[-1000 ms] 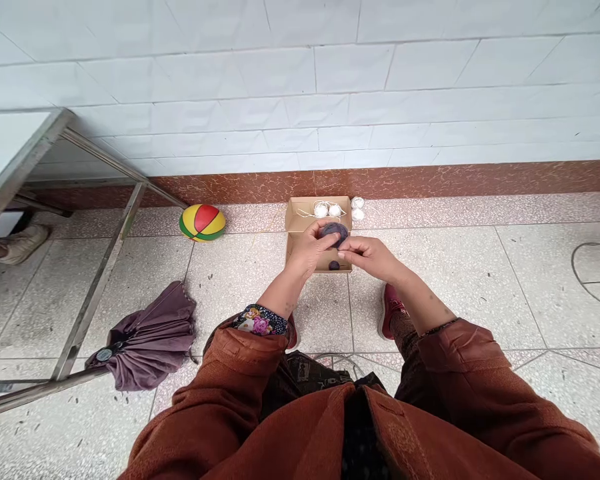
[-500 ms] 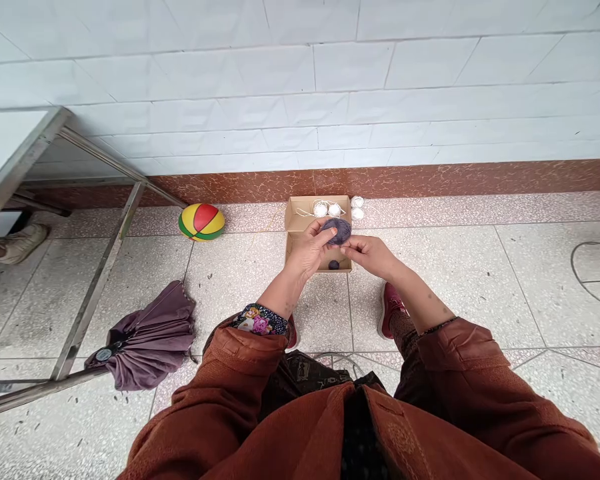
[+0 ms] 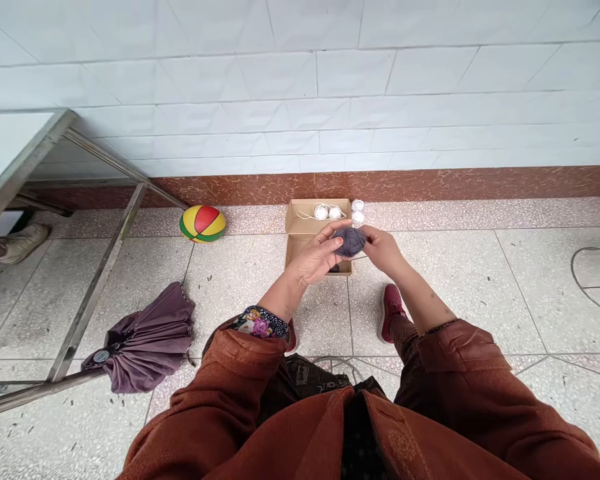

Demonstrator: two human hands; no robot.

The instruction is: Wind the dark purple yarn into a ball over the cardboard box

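- Dark yarn ball (image 3: 351,242): located at the centre of the frame, held above the near half of the open cardboard box (image 3: 294,244).
- Left hand (image 3: 316,259): clamped on the ball, thumb across the near face, index finger extended along the far side; judged to be a steadying grip that leaves the ball's right end free.
- Right hand (image 3: 384,251): fingertips bunched at that right end, apparently working the yarn's surface; whether they pinch a strand cannot be told.
- White yarn balls (image 3: 321,213): two sit in the far half, presumably to keep them apart from the dark yarn; two white balls (image 3: 358,218) stand outside, just beside its right edge.
- Small dark ball (image 3: 335,269): in the near half, partly hidden by the left hand.
- Change from half a second ago: the held ball has shifted right and slightly lower; the right hand has moved up from below it; the small ball is now more covered; the white ones are unmoved.
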